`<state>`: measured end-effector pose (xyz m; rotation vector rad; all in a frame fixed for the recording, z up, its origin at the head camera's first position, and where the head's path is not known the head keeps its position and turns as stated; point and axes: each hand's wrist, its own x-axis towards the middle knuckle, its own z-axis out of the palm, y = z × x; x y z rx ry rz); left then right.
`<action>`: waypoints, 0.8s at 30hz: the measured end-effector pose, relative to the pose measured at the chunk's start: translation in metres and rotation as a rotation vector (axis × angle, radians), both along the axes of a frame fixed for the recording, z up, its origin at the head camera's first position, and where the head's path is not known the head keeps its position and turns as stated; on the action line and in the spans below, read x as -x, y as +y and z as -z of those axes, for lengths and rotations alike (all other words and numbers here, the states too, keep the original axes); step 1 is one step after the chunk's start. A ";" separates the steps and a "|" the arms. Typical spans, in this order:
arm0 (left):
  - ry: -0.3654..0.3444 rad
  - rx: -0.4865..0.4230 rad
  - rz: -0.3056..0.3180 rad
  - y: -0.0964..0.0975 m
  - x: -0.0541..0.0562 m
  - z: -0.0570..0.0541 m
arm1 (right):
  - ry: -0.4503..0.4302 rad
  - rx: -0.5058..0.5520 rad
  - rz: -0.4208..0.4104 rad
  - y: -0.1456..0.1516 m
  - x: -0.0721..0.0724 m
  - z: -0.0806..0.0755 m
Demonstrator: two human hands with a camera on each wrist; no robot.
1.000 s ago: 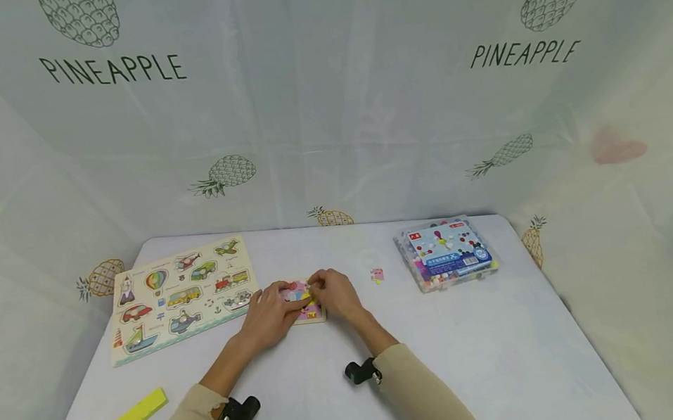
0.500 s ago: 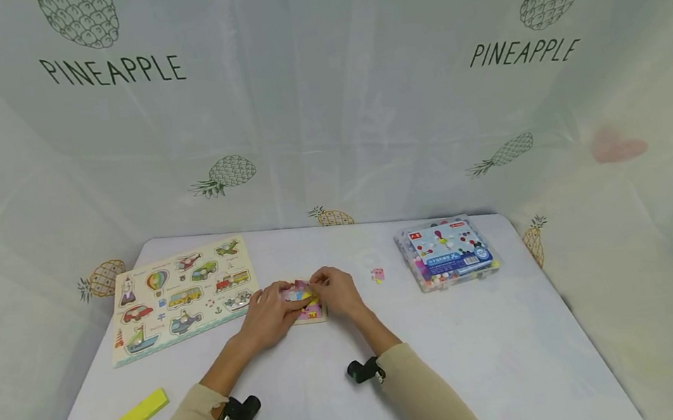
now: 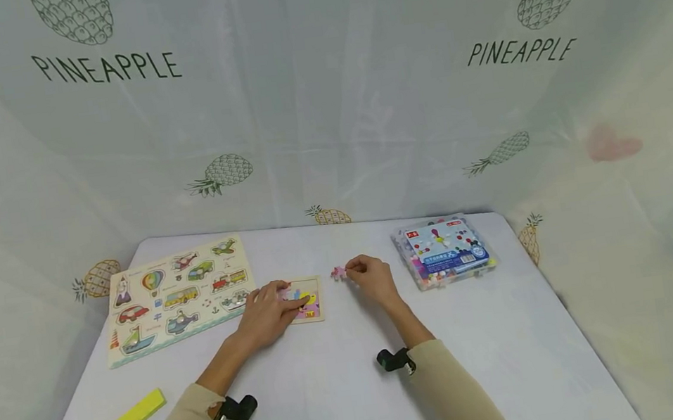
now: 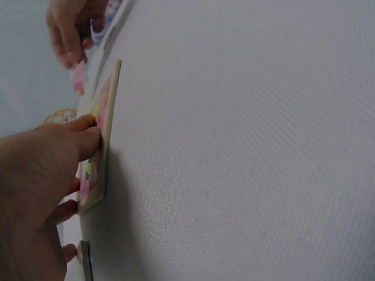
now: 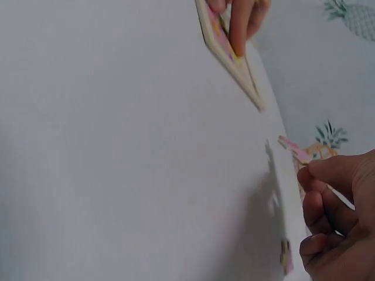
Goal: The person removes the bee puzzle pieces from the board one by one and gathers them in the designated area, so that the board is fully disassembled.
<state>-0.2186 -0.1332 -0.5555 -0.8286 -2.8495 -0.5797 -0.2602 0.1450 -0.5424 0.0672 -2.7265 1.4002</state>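
A small wooden jigsaw board [image 3: 315, 287] with pink and yellow pieces lies on the white table, bare wood showing at its far right corner. My left hand [image 3: 270, 312] rests over its left part, thumb stretched across the picture and fingers toward the far edge. That hand hides the board's left side in the head view. Right of the board, my right hand [image 3: 372, 277] pinches a pink jigsaw piece [image 3: 338, 273] between thumb and fingertips. The right wrist view shows this piece [image 5: 296, 151] raised above the table. Another small jigsaw piece [image 5: 286, 257] lies below the right hand.
A larger vehicle puzzle board [image 3: 178, 298] lies at the back left, close to the left fingers. A clear plastic box [image 3: 447, 252] with a blue label stands at the back right. A yellow block [image 3: 135, 417] lies at the front left.
My right hand has moved right, away from the board, carrying the pink jigsaw piece; it now covers the spot where a loose piece lay. The left hand has stayed on the board.
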 end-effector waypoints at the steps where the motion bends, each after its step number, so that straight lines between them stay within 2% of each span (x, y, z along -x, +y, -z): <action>1: 0.003 0.001 0.000 0.000 0.000 0.000 | 0.000 -0.014 0.010 0.005 0.000 0.000; 7: 0.015 0.008 -0.001 -0.001 -0.001 0.001 | -0.001 -0.108 0.041 0.026 -0.002 0.002; 14: 0.011 -0.002 -0.002 -0.003 0.000 0.003 | 0.002 -0.229 0.035 0.033 -0.001 0.004; 24: -0.014 -0.006 -0.002 -0.002 -0.001 0.003 | 0.010 -0.286 0.033 0.033 -0.001 0.007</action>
